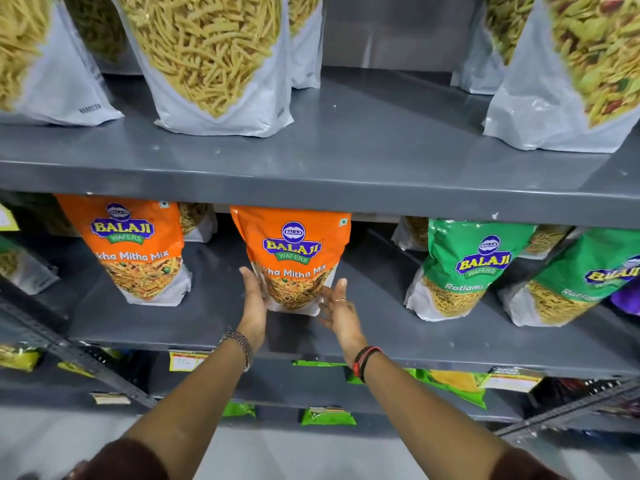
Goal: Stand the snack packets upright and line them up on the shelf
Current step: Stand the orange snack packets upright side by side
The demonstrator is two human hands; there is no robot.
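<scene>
An orange Balaji mix packet (292, 251) stands upright at the middle of the grey middle shelf (194, 327). My left hand (254, 306) lies flat against its lower left edge, fingers straight. My right hand (339, 313) is beside its lower right corner, fingers spread, just at the packet's edge. Neither hand wraps around it. A second orange packet (135, 244) stands upright to the left. Two green Balaji packets (464, 268) (581, 282) stand to the right, the far one leaning.
The upper shelf (346, 181) carries large clear-fronted bags of yellow sticks (207, 57) and a mixed snack bag (571, 71). More packets stand behind the front row. Small green and yellow packets (327, 415) lie on the lower shelves. A purple packet (625, 299) shows at far right.
</scene>
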